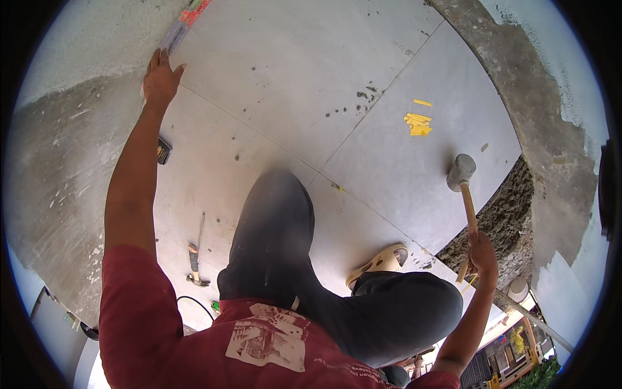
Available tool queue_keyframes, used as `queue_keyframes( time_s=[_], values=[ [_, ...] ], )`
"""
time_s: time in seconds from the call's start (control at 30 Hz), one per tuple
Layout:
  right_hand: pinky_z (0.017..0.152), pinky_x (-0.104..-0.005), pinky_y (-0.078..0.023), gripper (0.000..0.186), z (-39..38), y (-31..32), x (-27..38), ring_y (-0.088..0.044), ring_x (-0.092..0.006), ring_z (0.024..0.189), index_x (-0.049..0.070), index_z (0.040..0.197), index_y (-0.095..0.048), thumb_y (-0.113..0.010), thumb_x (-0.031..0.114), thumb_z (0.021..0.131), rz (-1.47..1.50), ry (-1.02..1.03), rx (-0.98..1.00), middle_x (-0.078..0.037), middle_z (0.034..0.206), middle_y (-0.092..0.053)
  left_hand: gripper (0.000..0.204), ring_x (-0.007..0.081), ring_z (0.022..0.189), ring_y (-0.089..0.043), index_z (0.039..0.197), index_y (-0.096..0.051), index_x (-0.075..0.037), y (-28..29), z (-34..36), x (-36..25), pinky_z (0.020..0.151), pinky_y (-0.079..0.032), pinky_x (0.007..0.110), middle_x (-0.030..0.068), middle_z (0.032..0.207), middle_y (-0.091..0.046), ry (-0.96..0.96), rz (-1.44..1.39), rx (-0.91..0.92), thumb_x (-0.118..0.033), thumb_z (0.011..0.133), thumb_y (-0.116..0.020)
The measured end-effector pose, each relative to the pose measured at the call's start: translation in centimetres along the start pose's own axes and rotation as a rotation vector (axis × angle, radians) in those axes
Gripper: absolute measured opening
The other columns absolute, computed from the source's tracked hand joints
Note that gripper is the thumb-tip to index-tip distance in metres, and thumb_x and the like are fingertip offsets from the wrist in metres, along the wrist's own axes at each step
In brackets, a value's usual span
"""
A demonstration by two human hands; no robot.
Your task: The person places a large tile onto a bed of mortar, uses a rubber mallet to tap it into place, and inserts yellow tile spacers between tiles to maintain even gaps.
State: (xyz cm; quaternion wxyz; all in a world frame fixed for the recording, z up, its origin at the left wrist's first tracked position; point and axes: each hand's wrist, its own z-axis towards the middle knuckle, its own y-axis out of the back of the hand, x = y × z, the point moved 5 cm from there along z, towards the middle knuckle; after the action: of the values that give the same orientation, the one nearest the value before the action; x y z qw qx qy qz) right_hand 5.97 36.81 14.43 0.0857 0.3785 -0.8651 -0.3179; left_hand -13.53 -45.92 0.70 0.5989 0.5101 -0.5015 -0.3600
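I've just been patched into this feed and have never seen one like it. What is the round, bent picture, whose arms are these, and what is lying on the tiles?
It is one fisheye camera worn on a person's head, looking down, so straight edges bend. The left hand presses on a long level at the edge of the grey tiles. The right hand holds a rubber mallet by its wooden handle, head over the tiles. The person kneels, dark trousers and a tan sandal showing. On the tiles lie yellow spacers, a small hammer and a small dark boxy object.
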Motion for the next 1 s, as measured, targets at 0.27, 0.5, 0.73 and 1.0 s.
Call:
queue_keyframes(
  time_s=[0.27, 0.5, 0.73, 1.0],
  values=[
    [0.028, -0.0327, -0.031, 0.044, 1.3, 2.7, 0.9, -0.039, -0.0150, 0.028, 0.008, 0.087, -0.048, -0.046, 0.048, 0.104, -0.032, -0.080, 0.074, -0.003, 0.046, -0.042, 0.053, 0.0327, 0.115, -0.061, 0.131, -0.059, -0.002, 0.5, 1.0, -13.8, 0.096, -0.051, 0.040, 0.0144, 0.131, -0.059, -0.316, -0.372, -0.109, -0.036, 0.091, -0.071],
    [0.031, -0.0335, -0.036, 0.041, 1.8, 3.8, 1.8, -0.044, -0.0150, 0.032, 0.006, 0.092, -0.051, -0.047, 0.044, 0.104, -0.072, -0.073, 0.114, -0.002, 0.050, -0.043, 0.043, 0.0276, 0.101, -0.065, 0.127, -0.064, -0.005, 3.8, -7.5, -34.6, 0.088, -0.054, 0.037, 0.0083, 0.122, -0.062, -0.529, -0.673, 0.306, -0.032, 0.093, -0.069],
    [0.031, -0.0390, -0.036, 0.038, 4.2, 3.9, -0.3, -0.049, -0.0214, 0.031, 0.005, 0.086, -0.046, -0.047, 0.038, 0.105, -0.182, 0.118, 0.022, -0.008, 0.051, -0.045, 0.046, 0.0266, 0.112, -0.060, 0.126, -0.063, -0.001, 4.7, -4.0, -27.8, 0.096, -0.050, 0.038, 0.0102, 0.128, -0.058, -0.282, -0.594, 0.106, -0.030, 0.091, -0.072],
    [0.063, -0.0508, -0.045, 0.038, 4.1, 3.6, -1.2, -0.061, -0.0407, 0.069, -0.001, 0.092, -0.054, -0.050, 0.036, 0.102, -0.248, 0.108, -0.022, -0.023, 0.079, -0.058, 0.070, 0.0337, 0.140, -0.038, 0.150, -0.036, -0.007, 1.1, 4.6, -4.9, 0.111, -0.038, 0.048, 0.0124, 0.154, -0.035, 0.212, -0.044, -0.094, -0.029, 0.092, -0.069]
  ],
)
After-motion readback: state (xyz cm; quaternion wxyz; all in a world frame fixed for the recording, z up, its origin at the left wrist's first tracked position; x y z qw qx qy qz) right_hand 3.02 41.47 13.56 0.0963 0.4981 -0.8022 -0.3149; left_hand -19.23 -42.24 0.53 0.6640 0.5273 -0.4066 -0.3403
